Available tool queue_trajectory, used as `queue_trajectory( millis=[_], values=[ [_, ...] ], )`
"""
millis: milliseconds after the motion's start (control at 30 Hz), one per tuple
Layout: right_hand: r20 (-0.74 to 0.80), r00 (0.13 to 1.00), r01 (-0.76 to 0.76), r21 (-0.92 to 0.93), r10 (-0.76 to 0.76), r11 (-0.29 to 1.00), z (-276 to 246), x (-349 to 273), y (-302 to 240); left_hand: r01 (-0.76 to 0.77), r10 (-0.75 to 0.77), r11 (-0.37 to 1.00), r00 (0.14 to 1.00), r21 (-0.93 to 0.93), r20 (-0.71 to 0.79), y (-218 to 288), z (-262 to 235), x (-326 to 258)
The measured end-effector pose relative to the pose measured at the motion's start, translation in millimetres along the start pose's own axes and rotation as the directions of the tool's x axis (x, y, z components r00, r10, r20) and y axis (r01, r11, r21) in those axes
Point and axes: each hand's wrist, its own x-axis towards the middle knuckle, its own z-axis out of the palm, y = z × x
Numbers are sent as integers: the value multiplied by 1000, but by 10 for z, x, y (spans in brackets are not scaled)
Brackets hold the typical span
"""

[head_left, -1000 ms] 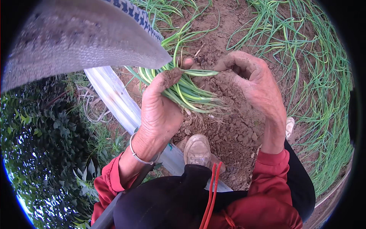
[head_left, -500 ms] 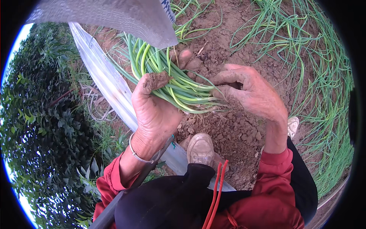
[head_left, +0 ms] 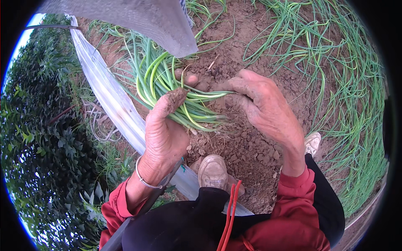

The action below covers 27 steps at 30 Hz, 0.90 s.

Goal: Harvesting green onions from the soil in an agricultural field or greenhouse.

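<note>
A bunch of green onions (head_left: pixel 157 79), with long green leaves and thin rooty ends, lies across my left hand (head_left: pixel 167 119). The soil-caked thumb presses over the stems and fingertips show on the far side. The roots point right, toward my right hand (head_left: pixel 268 104). Its thumb and forefinger are pinched at the end of a few stems that stick out from the bunch. The very tips of these stems are hidden by the fingers. Both hands are muddy, and a bangle circles my left wrist.
Crumbly brown soil (head_left: pixel 255 154) lies below the hands. Rows of green onions (head_left: pixel 356 113) grow along the right. A strip of clear plastic sheeting (head_left: pixel 106 83) runs down the left beside leafy bushes (head_left: pixel 46 146). A grey fabric flap (head_left: pixel 138 21) covers the upper part; my shoe (head_left: pixel 212 171) is beneath.
A few stems now stand apart from the bunch, stretched to my right hand's pinched fingers. The root ends of the others lie farther left, away from that hand.
</note>
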Motion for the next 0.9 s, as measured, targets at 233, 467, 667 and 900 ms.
queue_trajectory(
  millis=[233,467,667,900],
  values=[
    [-10,974,182,-565,-227,804,7,206,-99,84,-81,991,996,105,-34,26,53,-26],
    [-311,927,-19,-599,-211,800,-193,791,741,335,-308,936,928,109,-209,167,30,-32],
    [-495,791,-429,-29,360,903,-283,1407,1682,120,-111,992,963,24,-246,251,71,9],
    [-543,422,-718,289,726,633,-575,1388,2409,58,-65,998,951,-32,-301,355,-4,-2]
  ],
)
